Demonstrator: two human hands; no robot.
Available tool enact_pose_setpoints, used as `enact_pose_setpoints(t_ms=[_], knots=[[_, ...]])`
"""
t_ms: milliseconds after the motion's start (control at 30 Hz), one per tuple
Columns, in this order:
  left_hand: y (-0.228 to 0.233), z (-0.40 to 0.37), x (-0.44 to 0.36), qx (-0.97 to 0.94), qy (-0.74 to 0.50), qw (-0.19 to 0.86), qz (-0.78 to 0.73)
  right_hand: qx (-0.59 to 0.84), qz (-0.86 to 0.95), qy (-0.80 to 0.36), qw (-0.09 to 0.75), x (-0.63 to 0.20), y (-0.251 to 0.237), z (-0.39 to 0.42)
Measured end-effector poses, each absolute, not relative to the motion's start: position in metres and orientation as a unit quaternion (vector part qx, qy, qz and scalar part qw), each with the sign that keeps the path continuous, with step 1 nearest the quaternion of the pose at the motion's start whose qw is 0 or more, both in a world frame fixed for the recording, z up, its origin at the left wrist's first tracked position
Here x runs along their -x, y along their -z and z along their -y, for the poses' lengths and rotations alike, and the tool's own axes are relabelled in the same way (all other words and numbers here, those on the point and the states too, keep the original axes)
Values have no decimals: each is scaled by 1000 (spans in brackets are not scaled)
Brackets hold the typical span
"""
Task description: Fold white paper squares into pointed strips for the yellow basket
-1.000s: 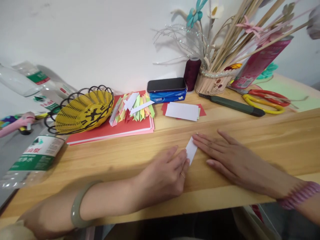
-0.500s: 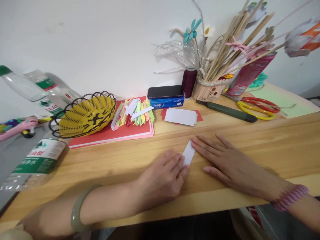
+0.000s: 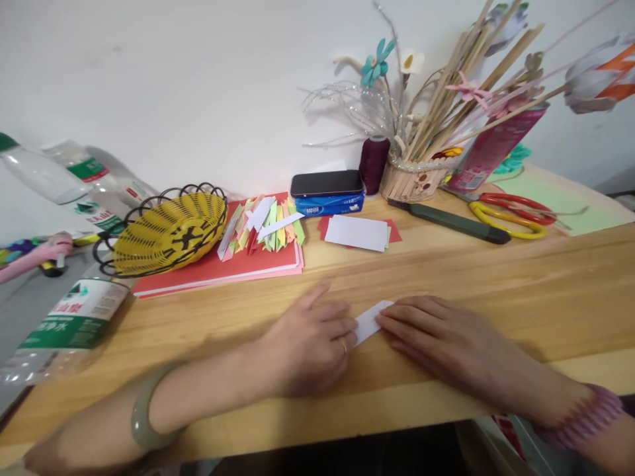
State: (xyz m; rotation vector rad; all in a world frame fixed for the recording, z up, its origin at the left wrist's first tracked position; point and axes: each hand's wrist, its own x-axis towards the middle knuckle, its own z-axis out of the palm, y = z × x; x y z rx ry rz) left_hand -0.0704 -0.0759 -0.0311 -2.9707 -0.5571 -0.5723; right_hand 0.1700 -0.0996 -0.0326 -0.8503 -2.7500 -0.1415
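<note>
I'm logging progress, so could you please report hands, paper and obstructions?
Left hand, right hand: at opposite ends of white paper strip. Strip on wooden tabletop. Paper cards beyond, touching neither hand.

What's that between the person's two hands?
In the head view, a white paper strip lies between the left hand and the right hand, each touching one end.

Paper strip [image 3: 368, 322] white; basket [image 3: 149, 239] yellow, black-rimmed; thread spool [image 3: 374, 166] maroon.
</note>
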Motion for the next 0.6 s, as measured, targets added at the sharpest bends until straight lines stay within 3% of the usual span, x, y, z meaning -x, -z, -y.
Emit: enact_pose_setpoints(t_ms=[300, 600], knots=[[39, 81, 58, 935, 242, 114, 233, 285, 954, 2, 94, -159, 24, 86], [31, 71, 56, 900, 183, -115, 379, 419, 894, -88, 132, -149, 33, 79]])
